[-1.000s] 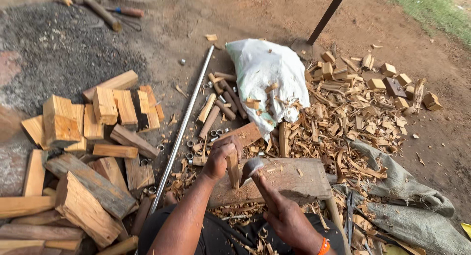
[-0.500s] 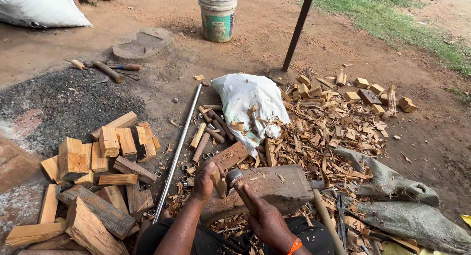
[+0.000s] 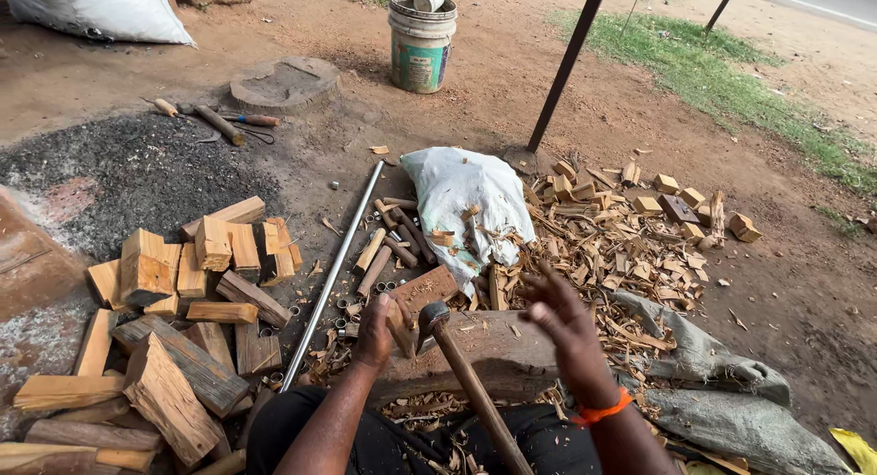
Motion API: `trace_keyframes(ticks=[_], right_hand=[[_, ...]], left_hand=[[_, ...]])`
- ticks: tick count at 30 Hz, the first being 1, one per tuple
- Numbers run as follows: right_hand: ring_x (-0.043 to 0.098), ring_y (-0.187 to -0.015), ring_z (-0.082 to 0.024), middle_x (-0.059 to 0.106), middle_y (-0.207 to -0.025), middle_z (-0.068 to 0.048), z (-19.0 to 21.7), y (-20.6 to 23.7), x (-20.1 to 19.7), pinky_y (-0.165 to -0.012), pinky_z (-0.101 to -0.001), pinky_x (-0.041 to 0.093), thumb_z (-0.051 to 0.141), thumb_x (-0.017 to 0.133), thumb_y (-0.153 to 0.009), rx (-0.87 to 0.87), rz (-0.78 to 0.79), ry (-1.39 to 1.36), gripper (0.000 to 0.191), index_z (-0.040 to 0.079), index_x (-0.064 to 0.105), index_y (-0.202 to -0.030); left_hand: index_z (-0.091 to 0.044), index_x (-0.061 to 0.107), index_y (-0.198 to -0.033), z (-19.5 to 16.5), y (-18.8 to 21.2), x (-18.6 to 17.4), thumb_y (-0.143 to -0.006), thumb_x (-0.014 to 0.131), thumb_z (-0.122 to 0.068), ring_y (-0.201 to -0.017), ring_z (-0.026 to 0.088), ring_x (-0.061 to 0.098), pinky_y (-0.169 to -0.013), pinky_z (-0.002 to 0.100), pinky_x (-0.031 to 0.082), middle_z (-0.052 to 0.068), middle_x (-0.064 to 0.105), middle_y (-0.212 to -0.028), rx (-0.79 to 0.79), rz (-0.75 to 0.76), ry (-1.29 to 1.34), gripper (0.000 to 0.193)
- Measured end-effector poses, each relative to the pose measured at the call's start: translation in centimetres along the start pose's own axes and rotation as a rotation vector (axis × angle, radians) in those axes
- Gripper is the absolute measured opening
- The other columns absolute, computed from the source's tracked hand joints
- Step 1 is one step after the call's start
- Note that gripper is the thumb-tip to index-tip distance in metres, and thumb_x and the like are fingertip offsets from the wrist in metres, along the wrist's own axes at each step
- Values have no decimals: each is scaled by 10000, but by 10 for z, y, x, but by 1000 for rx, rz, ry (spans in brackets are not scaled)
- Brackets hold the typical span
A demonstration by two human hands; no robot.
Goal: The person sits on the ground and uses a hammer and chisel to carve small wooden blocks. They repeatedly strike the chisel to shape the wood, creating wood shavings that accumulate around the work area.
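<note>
- Small wood piece [image 3: 399,321] stands on the chopping block [image 3: 498,352], clamped in the left hand [image 3: 375,333].
- Step looks like splitting/trimming; hatchet [image 3: 437,318] rests head-down on the block just beside the piece.
- Right hand [image 3: 559,318] is open and empty, fingers spread, blurred, right of the handle.
- Next move likely needs a grip on that handle.

My arms are bare to the elbow; an orange band [image 3: 601,408] circles my right wrist, and I wear dark clothing [image 3: 384,443] below.
</note>
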State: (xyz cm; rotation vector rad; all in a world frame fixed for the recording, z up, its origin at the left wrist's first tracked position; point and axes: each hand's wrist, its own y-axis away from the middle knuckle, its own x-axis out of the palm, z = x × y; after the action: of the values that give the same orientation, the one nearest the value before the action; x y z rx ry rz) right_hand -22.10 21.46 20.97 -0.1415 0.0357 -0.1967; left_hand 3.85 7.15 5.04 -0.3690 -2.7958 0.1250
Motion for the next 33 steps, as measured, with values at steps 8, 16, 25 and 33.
trace_keyframes(ticks=[8, 16, 25, 33], right_hand=[[592, -1383, -290, 614, -1499, -134, 198, -76, -73, -1131, -458, 509, 519, 527, -1148, -788, 19, -199, 571, 113, 511, -1549], [601, -1380, -303, 640, -1413, -173, 165, 42, 18, -1176, -498, 471, 309, 672, -1087, -777, 192, 36, 490, 87, 582, -1514], [588, -1146, -461, 555, -1348, -295, -78, 57, 46, -996, -593, 507, 169, 803, -856, 687, 232, 332, 955, 172, 282, -1656], [642, -947, -188, 695, -988, -133, -170, 100, 42, -844, -324, 524, 105, 788, -860, 457, 306, 420, 691, 118, 437, -1455]], left_hand=[[-37, 613, -770, 0, -27, 21, -1064, 418, -527, -618, 170, 577, -629, 337, 502, 68, 601, -673, 90, 114, 85, 603], [-62, 623, -833, 2, -22, 33, -1015, 451, -600, -636, 141, 585, -613, 305, 515, 46, 591, -706, -5, 150, 49, 593], [-63, 630, -830, 14, -18, 29, -1025, 432, -621, -649, 139, 590, -619, 314, 518, 37, 596, -711, 41, 204, 11, 623], [-105, 579, -821, -2, -22, -7, -961, 384, -620, -620, 204, 603, -597, 384, 519, 85, 608, -706, -46, -88, 141, 569]])
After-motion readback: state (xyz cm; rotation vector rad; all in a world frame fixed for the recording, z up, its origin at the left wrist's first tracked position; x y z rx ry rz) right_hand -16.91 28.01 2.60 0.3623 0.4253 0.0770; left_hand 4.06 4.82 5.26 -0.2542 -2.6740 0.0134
